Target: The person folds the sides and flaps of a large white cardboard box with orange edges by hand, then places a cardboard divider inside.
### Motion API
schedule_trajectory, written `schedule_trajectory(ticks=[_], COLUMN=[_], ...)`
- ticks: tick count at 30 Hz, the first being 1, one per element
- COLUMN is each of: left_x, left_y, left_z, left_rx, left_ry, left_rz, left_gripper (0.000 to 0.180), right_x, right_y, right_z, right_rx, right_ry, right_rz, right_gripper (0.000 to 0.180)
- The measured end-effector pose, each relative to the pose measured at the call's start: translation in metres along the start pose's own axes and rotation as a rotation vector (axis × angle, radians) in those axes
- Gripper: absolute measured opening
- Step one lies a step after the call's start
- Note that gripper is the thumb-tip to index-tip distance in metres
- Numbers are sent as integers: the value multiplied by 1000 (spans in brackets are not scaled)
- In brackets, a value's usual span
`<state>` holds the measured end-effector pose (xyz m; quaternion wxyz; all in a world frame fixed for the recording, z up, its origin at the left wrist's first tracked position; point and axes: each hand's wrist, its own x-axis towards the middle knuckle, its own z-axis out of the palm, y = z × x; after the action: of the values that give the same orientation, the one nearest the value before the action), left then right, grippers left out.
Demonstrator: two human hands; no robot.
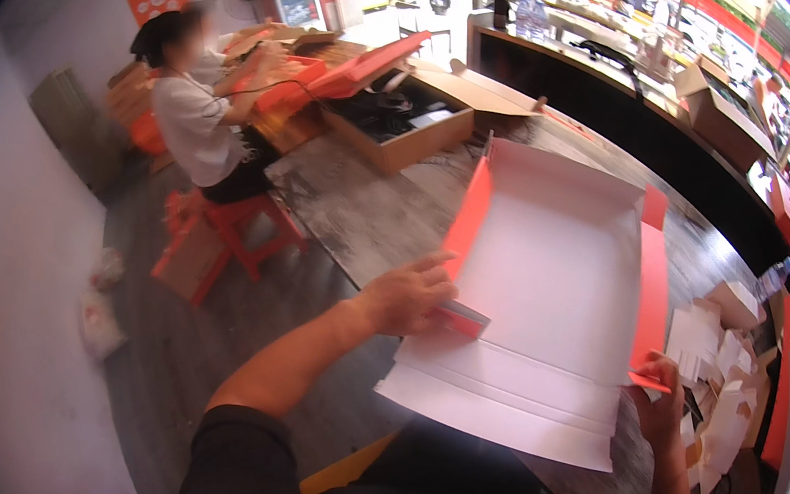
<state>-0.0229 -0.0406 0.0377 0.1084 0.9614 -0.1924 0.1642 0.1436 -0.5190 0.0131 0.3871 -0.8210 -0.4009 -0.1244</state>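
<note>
A partly folded cardboard box [548, 256], white inside and red outside, lies tilted across the table in front of me. Its far wall and both side walls stand up, while the near end is a flat creased panel. My left hand [410, 295] is closed on the left side wall near its front corner, where a small end flap [466, 320] turns inward. At the near right corner, my right hand [656, 397] pinches a narrow red flap [650, 382] of the same box.
An open brown carton [412, 149] with dark contents stands farther up the table [333, 200]. Beyond it, a seated person [201, 123] handles red boxes. Loose cardboard scraps [724, 393] pile up at my right. A dark counter [598, 112] bounds the far right; a red stool [257, 231] stands left.
</note>
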Motion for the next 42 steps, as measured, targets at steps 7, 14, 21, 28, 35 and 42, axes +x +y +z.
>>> schedule_trajectory(ticks=[7,14,21,28,35,42], left_x=[-6,-11,-9,-9,-10,-7], left_y=[8,-11,-7,-5,-4,-3], left_z=[-2,12,5,6,5,4], left_rx=[-6,-20,-34,-5,12,23], left_ry=[28,-10,29,39,52,128], left_rz=[-32,36,13,11,38,89], left_gripper=[32,30,23,20,35,48], right_x=[24,23,48,43,54,48], right_y=[-15,-3,-48,-37,-57,-58], right_z=[-12,-3,8,8,10,7], right_rx=[-18,-117,-195,-325,-447,-422], right_ry=[-181,-185,-300,-360,-510,-422], right_rz=[-146,-107,-177,-192,-251,-364], right_gripper=[36,39,51,39,23,25])
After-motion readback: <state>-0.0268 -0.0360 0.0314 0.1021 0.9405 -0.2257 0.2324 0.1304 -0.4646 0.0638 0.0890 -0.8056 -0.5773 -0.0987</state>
